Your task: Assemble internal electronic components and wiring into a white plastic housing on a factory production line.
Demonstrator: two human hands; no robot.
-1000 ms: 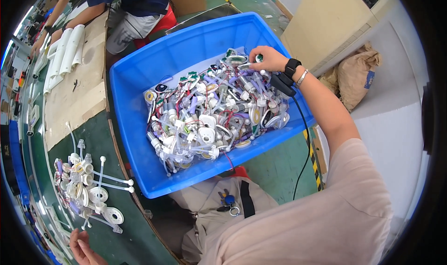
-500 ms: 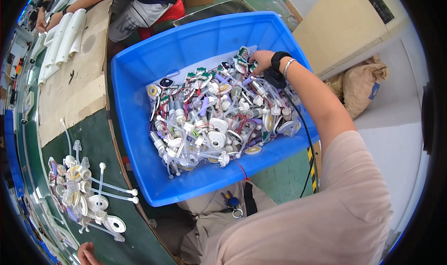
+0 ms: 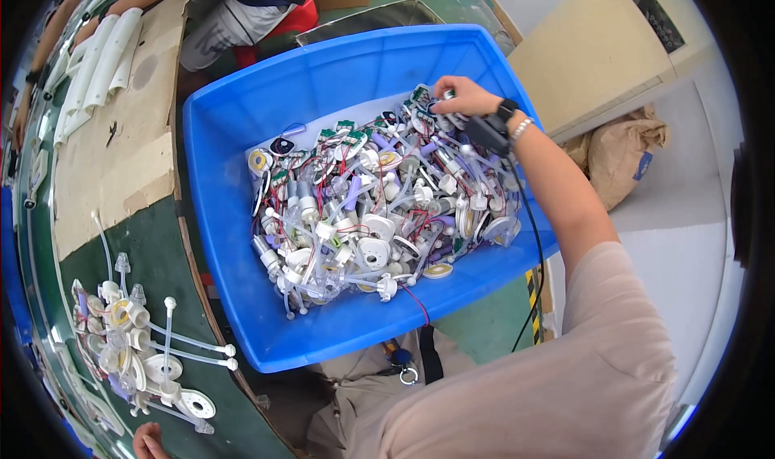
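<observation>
At the far right inside a blue plastic bin [image 3: 242, 297], my right hand [image 3: 467, 97] is above the heap of parts. Its fingers are closed around a small piece, mostly hidden by them. Tangled in the bin lie white discs, clear tubes, purple pieces, red wires and green circuit boards [image 3: 353, 138]. At the lower left edge of the picture, only the fingers of my left hand [image 3: 149, 441] show, loosely apart with nothing visible in them. Nearest to it on the dark green table [image 3: 234, 419] sits a smaller pile of white parts with tubes [image 3: 129, 338].
A cardboard sheet [image 3: 121, 168] covers the table's far part, with white curved shells [image 3: 105, 63] on it. Another person [image 3: 234, 23] sits beyond. A cable [image 3: 537, 241] runs down from my right wrist. A brown paper sack [image 3: 626, 156] stands at right.
My right hand has lifted slightly from the heap and its fingers have drawn together. The view has shifted a little. My left hand stays at the lower edge.
</observation>
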